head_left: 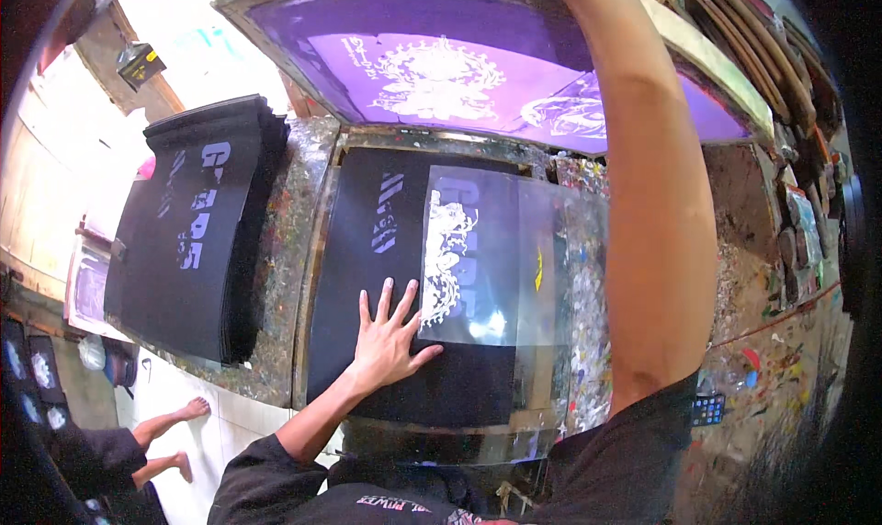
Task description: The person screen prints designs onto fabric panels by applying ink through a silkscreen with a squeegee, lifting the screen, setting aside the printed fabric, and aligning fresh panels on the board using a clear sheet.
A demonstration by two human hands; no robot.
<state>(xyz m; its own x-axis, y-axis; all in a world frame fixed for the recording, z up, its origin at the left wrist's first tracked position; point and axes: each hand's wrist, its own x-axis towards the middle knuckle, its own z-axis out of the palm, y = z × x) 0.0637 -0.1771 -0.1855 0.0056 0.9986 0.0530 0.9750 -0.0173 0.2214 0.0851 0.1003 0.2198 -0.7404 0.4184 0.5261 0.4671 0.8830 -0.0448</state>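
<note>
My left hand (386, 341) lies flat with fingers spread on a black printed panel (354, 249), which looks like fabric. Its fingertips are at the left edge of a clear plastic sheet (491, 277) lying over part of the panel. White artwork on the sheet overlaps large pale lettering on the panel. Behind them, a screen-printing frame (303, 29) with purple mesh and white designs stands tilted up. My right arm (657, 203) reaches far up in front of this screen. Its hand is cut off by the top edge, so whatever it touches is hidden.
A thick stack of similar black printed panels (175, 268) stands on the left of the paint-stained table (276, 295). A phone (708, 410) lies at the right. Another person's bare legs (165, 424) show at lower left. Wooden-edged tools (749, 38) lean at upper right.
</note>
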